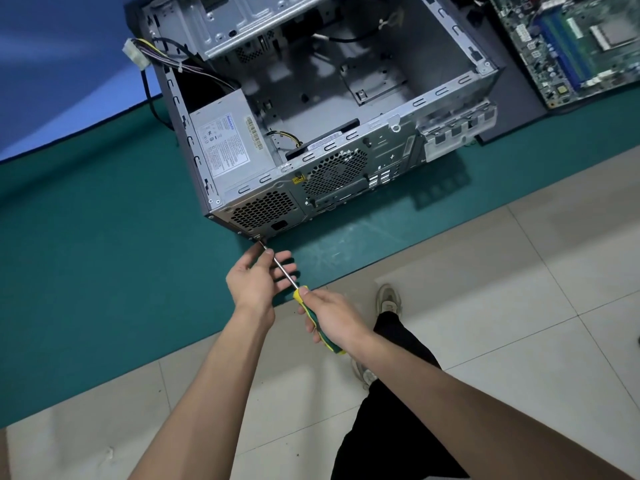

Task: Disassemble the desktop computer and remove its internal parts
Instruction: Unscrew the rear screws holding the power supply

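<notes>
An open desktop case (446,95) lies on its side on the green mat (104,271), rear panel toward me. The grey power supply (228,147) sits in its near left corner, with a cable bundle (166,60) trailing out at the far left. A screwdriver (289,277) with a green and yellow handle has its tip at a screw on the rear panel's lower corner, by the power supply grille. My right hand (332,317) grips the handle. My left hand (258,277) holds the metal shaft near the tip with thumb and fingers.
A removed motherboard (575,46) lies on a dark panel at the far right. The mat's front edge runs diagonally just behind my hands. Below it are pale floor tiles, my dark trouser leg and my shoe (389,299).
</notes>
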The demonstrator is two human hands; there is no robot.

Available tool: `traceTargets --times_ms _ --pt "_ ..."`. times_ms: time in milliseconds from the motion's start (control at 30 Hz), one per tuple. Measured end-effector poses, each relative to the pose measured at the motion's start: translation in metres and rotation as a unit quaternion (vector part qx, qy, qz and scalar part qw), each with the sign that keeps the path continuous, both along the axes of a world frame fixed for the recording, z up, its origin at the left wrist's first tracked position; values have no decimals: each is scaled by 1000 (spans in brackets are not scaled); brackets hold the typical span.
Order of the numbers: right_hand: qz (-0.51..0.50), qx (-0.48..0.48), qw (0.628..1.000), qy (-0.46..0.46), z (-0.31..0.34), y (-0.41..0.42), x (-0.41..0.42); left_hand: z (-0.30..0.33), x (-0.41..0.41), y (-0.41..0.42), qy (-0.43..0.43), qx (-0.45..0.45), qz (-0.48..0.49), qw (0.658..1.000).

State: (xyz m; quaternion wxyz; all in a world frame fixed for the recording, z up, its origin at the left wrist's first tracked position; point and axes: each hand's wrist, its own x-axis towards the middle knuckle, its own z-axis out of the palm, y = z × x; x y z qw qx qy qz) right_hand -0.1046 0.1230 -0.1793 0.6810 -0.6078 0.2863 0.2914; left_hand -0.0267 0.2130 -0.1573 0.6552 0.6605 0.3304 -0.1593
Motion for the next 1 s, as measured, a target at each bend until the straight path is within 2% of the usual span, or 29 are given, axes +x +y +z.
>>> traceTargets --times_ms 200,500,633,733,800,900,967,1000 --pt "-14 28 999 11 4 0 1 3 3 0 -1 15 6 1000" --pt "-43 159 983 84 0 -1 0 4 5 0 5 34 13 999" --pt "-63 255 956 133 -5 -1 0 5 8 1 10 56 -1 998" --pt "-96 382 902 178 -5 5 -1 4 12 4 10 80 -12 997" --pt "-111 425 880 181 -9 11 -2 3 15 6 12 93 -25 995" --pt "-120 411 888 167 -11 17 -3 0 15 9 13 102 -38 994" --pt "-141 327 923 147 -9 23 -4 -3 14 9 12 105 -41 994" --pt "-152 252 948 122 -8 27 -4 -4 13 8 11 104 -41 994"
